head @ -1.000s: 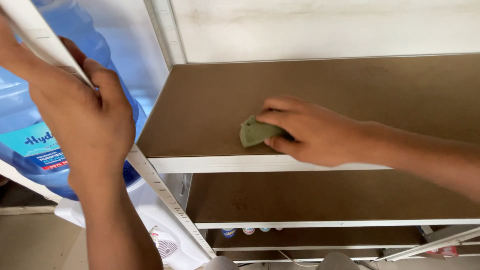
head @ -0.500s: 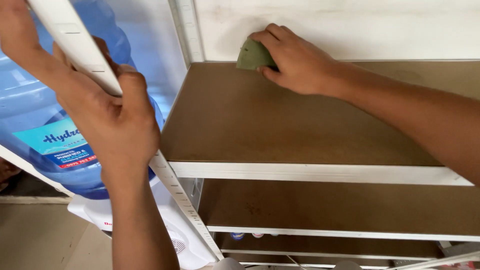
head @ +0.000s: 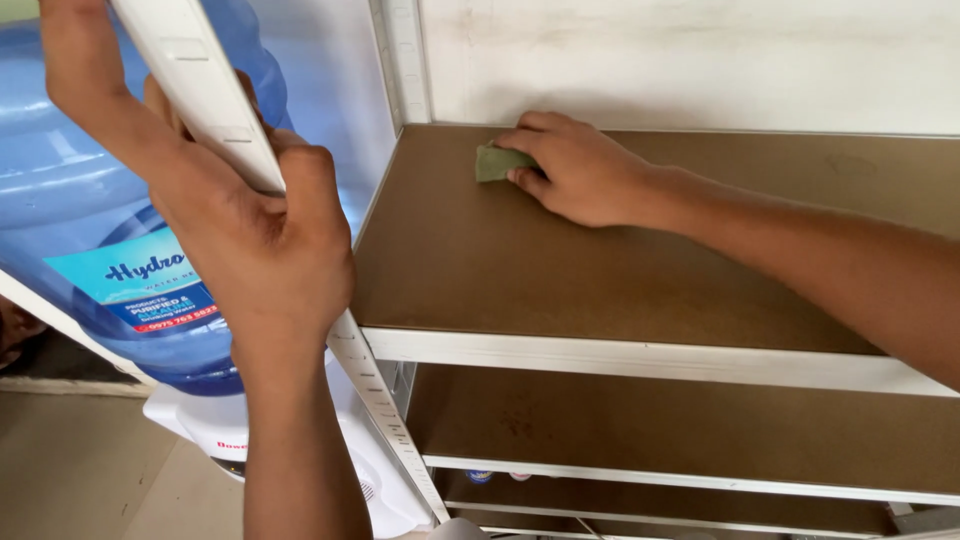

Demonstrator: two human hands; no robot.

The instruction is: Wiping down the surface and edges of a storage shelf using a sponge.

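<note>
My right hand (head: 572, 168) presses a small green cloth (head: 497, 162) flat on the brown shelf board (head: 500, 270), near the board's back left corner by the wall. My left hand (head: 255, 240) is wrapped around the white metal front post (head: 205, 95) of the shelf rack, gripping it at about the level of the top board. The cloth sticks out from under my right fingertips; the rest of it is hidden by the hand.
A large blue water bottle (head: 90, 190) sits upside down on a white dispenser (head: 220, 435) just left of the rack. A second brown shelf (head: 650, 430) lies below, with more shelves under it. A white wall (head: 700, 60) backs the rack.
My right hand slid the green cloth from the shelf's front edge to the back, then a little leftward into the back corner. My left hand kept its grip on the post.
</note>
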